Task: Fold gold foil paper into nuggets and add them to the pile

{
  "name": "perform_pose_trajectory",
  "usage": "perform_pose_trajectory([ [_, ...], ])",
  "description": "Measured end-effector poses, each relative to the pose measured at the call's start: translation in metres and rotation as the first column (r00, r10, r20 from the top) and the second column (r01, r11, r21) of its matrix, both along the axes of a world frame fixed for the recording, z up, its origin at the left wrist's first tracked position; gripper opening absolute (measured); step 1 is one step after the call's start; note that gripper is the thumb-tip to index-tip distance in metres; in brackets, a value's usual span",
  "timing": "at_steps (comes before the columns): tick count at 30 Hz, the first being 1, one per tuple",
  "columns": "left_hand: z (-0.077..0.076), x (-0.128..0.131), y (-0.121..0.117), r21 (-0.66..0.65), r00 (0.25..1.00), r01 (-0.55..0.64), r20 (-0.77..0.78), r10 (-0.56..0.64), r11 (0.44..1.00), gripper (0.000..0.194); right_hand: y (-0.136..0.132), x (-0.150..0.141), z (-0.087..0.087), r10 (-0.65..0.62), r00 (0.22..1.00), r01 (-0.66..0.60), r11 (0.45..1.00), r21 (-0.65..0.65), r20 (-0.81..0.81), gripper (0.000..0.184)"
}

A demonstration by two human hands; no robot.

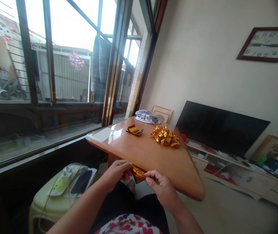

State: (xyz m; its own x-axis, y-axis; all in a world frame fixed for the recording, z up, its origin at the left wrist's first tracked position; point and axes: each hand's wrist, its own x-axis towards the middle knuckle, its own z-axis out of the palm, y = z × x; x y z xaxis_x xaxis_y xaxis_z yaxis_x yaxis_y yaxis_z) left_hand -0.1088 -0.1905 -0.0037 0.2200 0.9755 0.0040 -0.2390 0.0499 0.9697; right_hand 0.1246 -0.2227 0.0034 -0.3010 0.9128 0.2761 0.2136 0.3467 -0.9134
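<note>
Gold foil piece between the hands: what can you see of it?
The gold foil piece is small, shiny and metallic-looking, with creases or folds across it and a deep amber-gold sheen. The left hand grips one side and the fingers of the right hand the other, partly hiding it. It sits at the near edge of the glossy wooden table; whether it touches the table is unclear.

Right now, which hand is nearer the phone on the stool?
Left. The left hand is to the phone's right, not touching it; the right hand is farther right, on the far side of the gold foil held between them.
</note>
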Motion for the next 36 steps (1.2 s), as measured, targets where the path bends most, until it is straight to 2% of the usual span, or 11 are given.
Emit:
perform_pose_trajectory([
  [5, 0.007, -0.004, -0.006, 0.051, 0.987, 0.078, 0.138, -0.085, 0.996, 0.034, -0.007, -0.003, 0.007, -0.007, 0.984, -0.018, 0.991, -0.135, -0.18, 0.033],
  [12, 0.015, -0.001, -0.014, 0.097, 0.95, 0.125, 0.275, -0.147, 0.987, 0.019, -0.003, -0.006, 0.0, -0.042, 0.882, -0.092, 0.961, -0.26, -0.469, 0.03],
  [17, 0.015, 0.002, -0.016, 0.123, 0.947, 0.055, 0.307, -0.091, 0.991, 0.025, 0.0, -0.006, -0.006, -0.034, 0.842, -0.157, 0.939, -0.306, -0.538, 0.027],
  [22, 0.022, 0.003, -0.02, 0.163, 0.95, 0.023, 0.305, -0.072, 0.986, 0.027, 0.002, -0.003, -0.009, -0.054, 0.787, -0.208, 0.915, -0.346, -0.615, 0.022],
  [29, 0.027, 0.005, -0.023, 0.16, 0.953, 0.035, 0.291, -0.081, 0.986, 0.026, 0.002, -0.002, -0.009, -0.082, 0.718, -0.291, 0.867, -0.405, -0.692, 0.017],
  [36, 0.026, 0.007, -0.022, 0.151, 0.967, 0.035, 0.243, -0.072, 0.988, 0.028, 0.004, -0.001, -0.013, -0.085, 0.688, -0.349, 0.832, -0.431, -0.72, 0.016],
])
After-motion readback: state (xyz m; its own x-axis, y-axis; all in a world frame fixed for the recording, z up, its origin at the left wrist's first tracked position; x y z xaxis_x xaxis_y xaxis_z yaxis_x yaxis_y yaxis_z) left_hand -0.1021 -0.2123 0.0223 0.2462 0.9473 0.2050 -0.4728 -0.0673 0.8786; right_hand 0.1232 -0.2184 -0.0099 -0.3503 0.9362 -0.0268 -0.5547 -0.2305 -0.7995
